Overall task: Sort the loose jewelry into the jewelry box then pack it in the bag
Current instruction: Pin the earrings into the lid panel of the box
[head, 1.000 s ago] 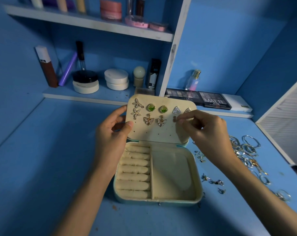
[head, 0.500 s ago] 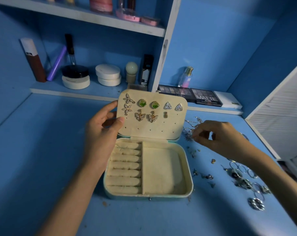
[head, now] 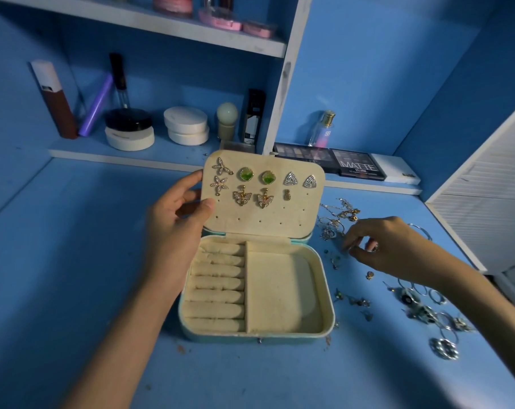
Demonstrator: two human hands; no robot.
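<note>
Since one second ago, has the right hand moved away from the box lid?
Yes. The right hand left the lid and went right, to the loose jewelry beside the jewelry box.

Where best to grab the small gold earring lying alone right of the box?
Likely a fingertip pinch across its sides, coming straight down: the gold earring lies flat on the table, clear of the other pieces. Its post is too small to see.

Right hand (head: 398, 246) has left the lid (head: 262, 215), where it pinched at the earring panel 1.0 s back, and moved right to the loose jewelry (head: 340, 214); fingertips now down among the pieces (grasp unclear). Small gold stud (head: 286, 195) now sits uncovered in the second row
</note>
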